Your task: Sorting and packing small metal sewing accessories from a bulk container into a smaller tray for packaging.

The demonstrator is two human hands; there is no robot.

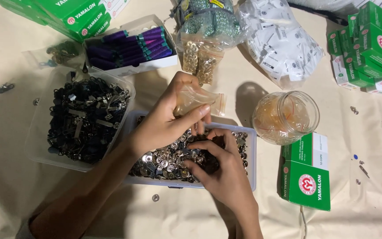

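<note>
Hands: left [164, 119] holds one bag [197, 99]; right [219, 170] in tray [252, 146].

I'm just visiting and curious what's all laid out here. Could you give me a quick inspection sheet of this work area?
Surface: cream cloth, a few loose snaps scattered on it.
Job's things: clear tray of silver snap buttons; small clear plastic bag.
Clutter: tub of dark zipper pulls; box of purple thread spools; bags of brass eyelets; glass jar; green boxes.
Grippers: left hand holds the bag; right hand picks among the snaps.
Cables: one thin cord at the lower edge.
Surroundings: nothing seen.
</note>
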